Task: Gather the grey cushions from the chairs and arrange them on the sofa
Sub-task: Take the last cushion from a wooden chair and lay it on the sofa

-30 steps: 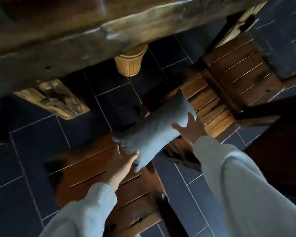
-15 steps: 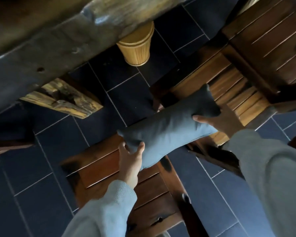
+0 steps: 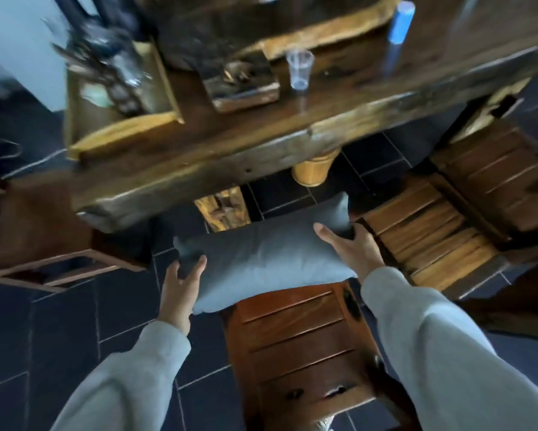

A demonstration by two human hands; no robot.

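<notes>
Grey cushion: held in the air between both hands, long axis running from the left fingers up to the right fingers, above the slatted seat of a dark wooden chair.
Left hand: grips the cushion's lower left end; the thumb lies on top of the fabric, the other fingers curl around the edge and partly under it, loosely spread.
Right hand: clasps the cushion's upper right end; the thumb presses onto the top face, the fingers wrap around the far corner and are mostly hidden behind it.
Sleeves: both arms wear light grey sleeves.
Beyond the fingertips: the thick edge of a wooden table, carrying a clear plastic cup, a blue bottle and a wooden tray with blurred contents.
Right of the right fingers: a lighter slatted chair.
Below the table: a woven basket on the dark tiled floor.
</notes>
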